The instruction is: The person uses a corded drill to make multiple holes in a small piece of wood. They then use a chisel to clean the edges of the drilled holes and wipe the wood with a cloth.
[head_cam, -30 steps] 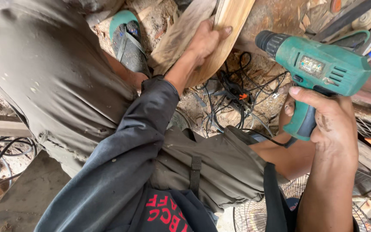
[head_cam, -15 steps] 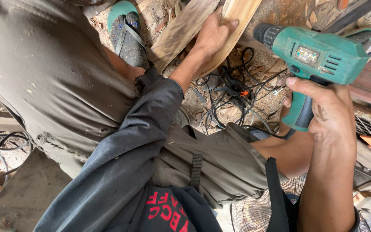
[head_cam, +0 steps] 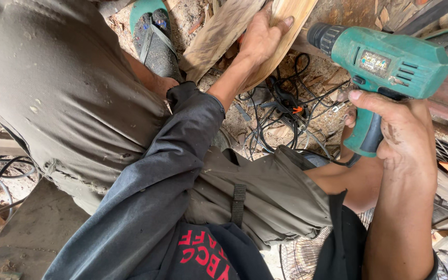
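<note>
Gripping hard, our right hand [head_cam: 397, 129] is wrapped around the dark handle of the green power drill [head_cam: 390, 62], forefinger stretched up toward the trigger, the chuck pointing left at the timber. Across from it, our left hand [head_cam: 260, 36] clamps down on the pale wooden plank [head_cam: 291, 21], fingers curled over its edge, thumb side pressed against the face. That plank leans diagonally up and out of the top of the view, and a second, greyer wooden board [head_cam: 219, 36] lies just beside it on the left, the two touching under our palm. The drill sits to the right of the plank, near it but apart, chuck not on the wood.

Below the hands we see a tangle of black cables [head_cam: 281, 114] spread over dusty ground littered with wood chips. Our left foot wears a green sandal [head_cam: 151, 31], planted beside the grey board. Olive shorts [head_cam: 68, 98] cover both bent knees, and a dark sleeve [head_cam: 156, 186] runs down our left arm.
</note>
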